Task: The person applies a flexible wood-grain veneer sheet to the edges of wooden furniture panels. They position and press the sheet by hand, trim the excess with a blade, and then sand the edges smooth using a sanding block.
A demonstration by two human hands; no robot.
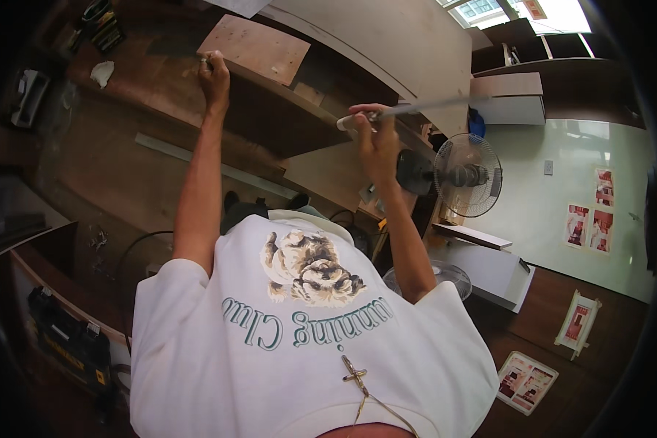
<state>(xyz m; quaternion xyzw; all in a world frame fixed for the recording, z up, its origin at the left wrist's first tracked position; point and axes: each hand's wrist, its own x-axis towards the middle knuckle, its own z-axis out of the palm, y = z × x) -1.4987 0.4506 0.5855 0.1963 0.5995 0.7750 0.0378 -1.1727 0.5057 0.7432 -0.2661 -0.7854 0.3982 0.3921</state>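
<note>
A standing fan (466,175), a black-and-yellow tool case (69,343) and scattered picture sheets (527,381).

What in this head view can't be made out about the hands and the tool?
- Left hand: its fingers curl over the dark wooden panel edge, so the fingertips are hidden.
- Long grey tool in the right hand: motion-blurred, kind unclear.
- Where the tool's far end sits: lost against the pale curved board.
- Bench items, upper left: too small.

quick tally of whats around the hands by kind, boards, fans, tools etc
hands: 2, left hand on a light wooden board, right hand gripping a long metal rod
wooden boards: 2, the second one under the right hand
metal rods: 1
fans: 2, upright and lying flat
total: 7
</note>
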